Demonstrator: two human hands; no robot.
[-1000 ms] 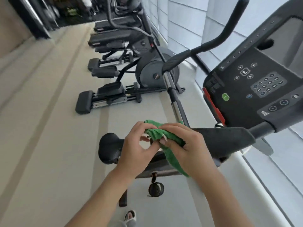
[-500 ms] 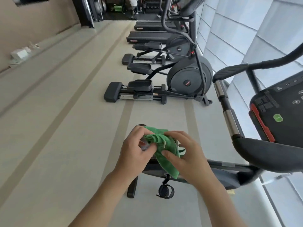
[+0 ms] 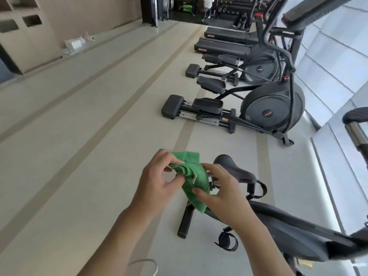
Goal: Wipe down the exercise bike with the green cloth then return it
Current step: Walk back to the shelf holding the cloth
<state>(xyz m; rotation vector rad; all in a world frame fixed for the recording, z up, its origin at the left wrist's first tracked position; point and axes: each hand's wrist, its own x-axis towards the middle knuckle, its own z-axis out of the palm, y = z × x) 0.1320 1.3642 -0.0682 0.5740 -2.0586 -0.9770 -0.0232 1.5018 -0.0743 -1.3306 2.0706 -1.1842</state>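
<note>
A bunched green cloth (image 3: 192,176) is held between both hands at the lower middle of the head view. My left hand (image 3: 157,184) pinches its upper left edge with thumb and fingers. My right hand (image 3: 221,198) grips its lower right part. Just behind and to the right stands the black exercise bike (image 3: 284,228), its saddle (image 3: 233,168) right behind the cloth. One pedal with a strap (image 3: 227,241) hangs below. The cloth is off the bike's surfaces, in the air in front of the saddle.
Two black ellipticals (image 3: 268,110) and treadmills (image 3: 223,46) line the right side along a window wall (image 3: 334,80). Pale striped floor (image 3: 89,136) stretches left toward a beige wall with boxes (image 3: 73,44). A bike handlebar (image 3: 356,124) shows at the right edge.
My view has swung left and away from the bike's console, which has left the frame. The hands keep working the cloth together, now in front of the saddle.
</note>
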